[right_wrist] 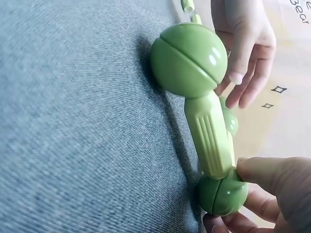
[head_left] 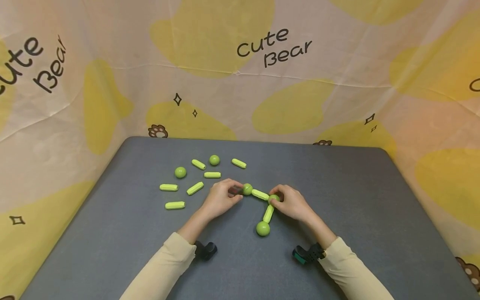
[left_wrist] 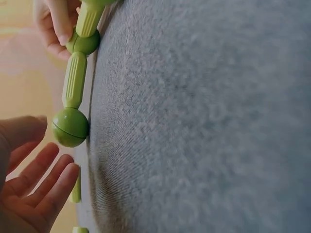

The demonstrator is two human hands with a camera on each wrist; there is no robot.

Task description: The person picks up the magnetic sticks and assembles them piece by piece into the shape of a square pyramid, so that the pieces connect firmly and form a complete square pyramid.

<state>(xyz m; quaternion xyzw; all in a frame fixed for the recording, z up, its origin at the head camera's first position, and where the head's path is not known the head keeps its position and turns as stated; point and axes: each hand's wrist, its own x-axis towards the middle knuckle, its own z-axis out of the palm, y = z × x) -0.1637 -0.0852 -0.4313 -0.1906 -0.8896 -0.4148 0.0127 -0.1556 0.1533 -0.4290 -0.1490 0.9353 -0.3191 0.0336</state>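
1. A joined piece (head_left: 260,194) of green balls and rods lay on the grey table (head_left: 348,187), between the person's two hands. From my remote post, I judged the step in hand to be steadying this piece and handling its left end.

2. The right hand (head_left: 293,202) pinched the middle ball (right_wrist: 223,196) between thumb and fingers. The left hand (head_left: 223,196) held nothing; its fingers were parted just beside the left end ball (left_wrist: 70,127), and the left wrist view showed me a small gap.

3. To do this well, I wanted the right hand's pinch firm and on the ball rather than on a rod, so the joints would not twist. I thought the left hand should meet its ball from both sides and press along the rod's line; a sideways push could have swung the piece or loosened a joint.

4. The piece was bent at the middle ball. The left rod (left_wrist: 75,80) ran leftward and slightly away from the person; the near rod (right_wrist: 210,138) came toward the person, ending at the near ball (head_left: 263,228).

5. The balls were glossy mid-green, with a seam line visible around them. The rods were paler, yellow-green, grooved lengthwise and narrowed at the ends.

6. Two loose balls (head_left: 180,172) and six loose rods (head_left: 175,205) lay scattered farther left.
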